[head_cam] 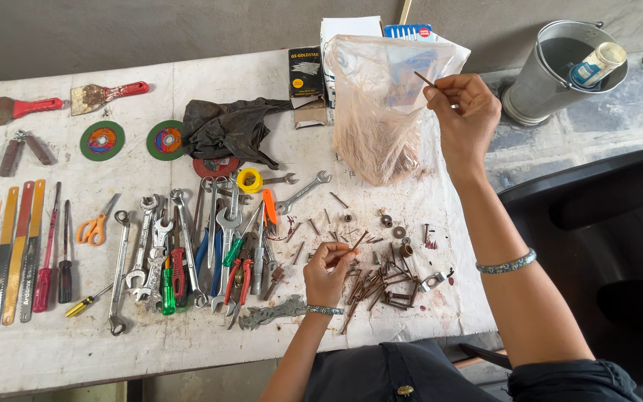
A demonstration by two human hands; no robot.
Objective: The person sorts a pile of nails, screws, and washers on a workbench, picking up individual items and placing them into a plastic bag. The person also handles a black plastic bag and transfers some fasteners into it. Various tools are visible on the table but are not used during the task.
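Observation:
My right hand (pixel 461 112) is raised over the open mouth of a clear plastic bag (pixel 381 104) and pinches a rusty nail (pixel 423 77) between thumb and fingers. The bag stands on the white table (pixel 53 350) with rusty pieces in its bottom. My left hand (pixel 329 269) rests lower on the table, fingers closed on another rusty nail (pixel 357 241) at the edge of a pile of rusty nails, nuts and washers (pixel 388 279).
Spanners, pliers and screwdrivers (pixel 187 253) lie in a heap left of my left hand. Farther left are orange scissors (pixel 96 225), saw blades (pixel 16 253), two green grinding discs (pixel 102 140), scrapers (pixel 106 94) and a dark cloth (pixel 228 130). A metal bucket (pixel 560 67) stands off the table.

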